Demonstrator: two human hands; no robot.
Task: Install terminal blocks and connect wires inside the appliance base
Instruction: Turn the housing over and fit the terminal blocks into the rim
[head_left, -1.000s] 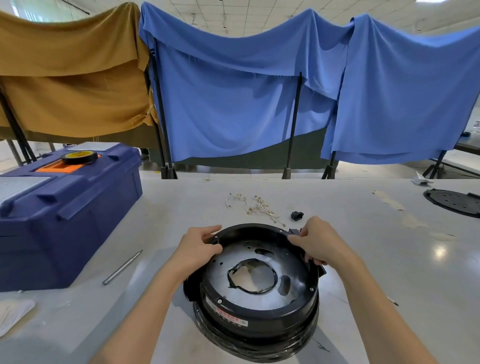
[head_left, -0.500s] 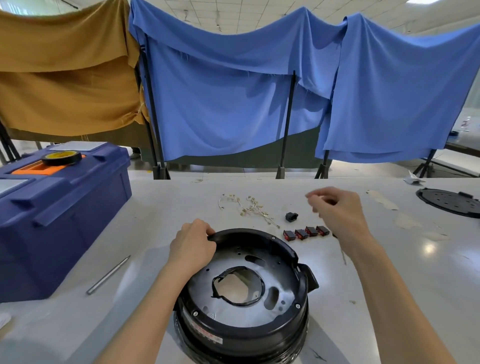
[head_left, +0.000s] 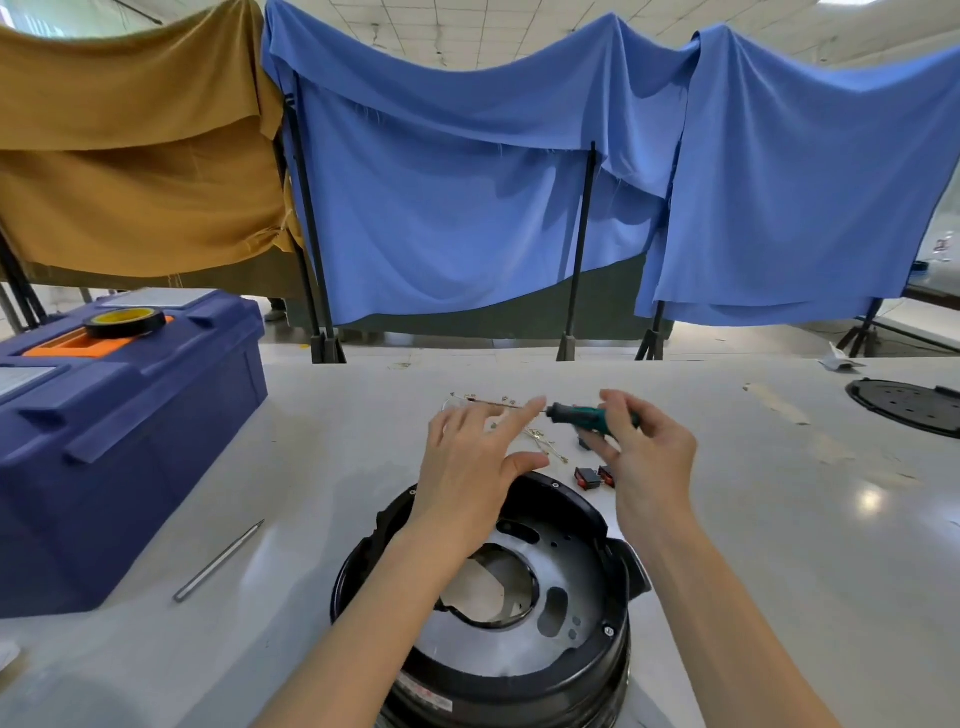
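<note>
On grey table (head_left: 753, 545), right hand (head_left: 649, 467) pinching screwdriver (head_left: 582, 415), left hand (head_left: 467, 467) spread, blue drapes (head_left: 467, 208) behind.

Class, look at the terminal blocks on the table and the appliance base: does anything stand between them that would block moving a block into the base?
Nothing visible does. The terminal blocks lie on the table just beyond the appliance base, whose top is open. The right hand holds a screwdriver above them; the left hand hovers open over the rim.
</note>
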